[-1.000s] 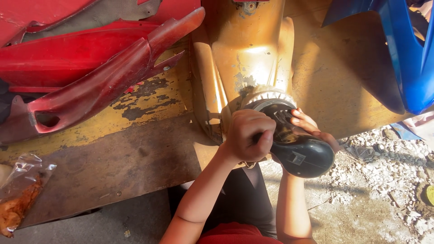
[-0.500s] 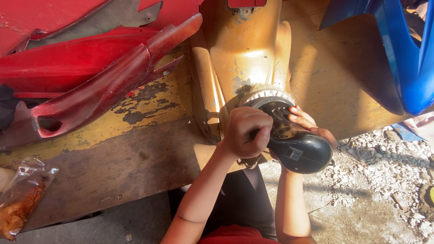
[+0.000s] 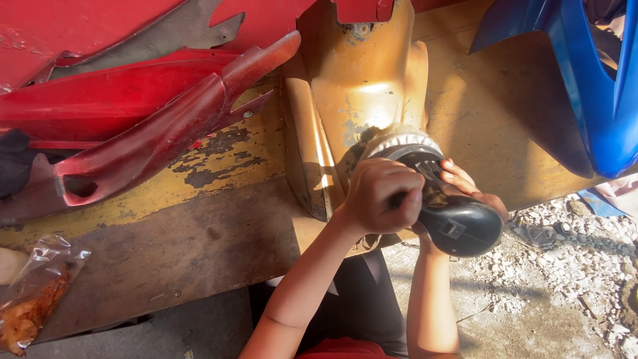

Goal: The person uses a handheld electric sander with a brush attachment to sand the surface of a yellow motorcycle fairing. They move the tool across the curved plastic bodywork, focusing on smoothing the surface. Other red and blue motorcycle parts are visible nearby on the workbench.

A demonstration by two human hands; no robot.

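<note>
On that curved tan panel (image 3: 355, 86), both hands (left (image 3: 382, 196), right (image 3: 468, 193)) clenched the polisher (image 3: 452, 213); the pad could've skipped off its edge.

Polisher's pad (image 3: 399, 141) mostly hidden behind its black body (image 3: 458, 223), side handle buried inside the left hand (image 3: 382, 196), right hand (image 3: 468, 189) partly behind the tool, blue panel (image 3: 598, 100) and plastic bag (image 3: 30, 296) cut off by the frame edges.
</note>
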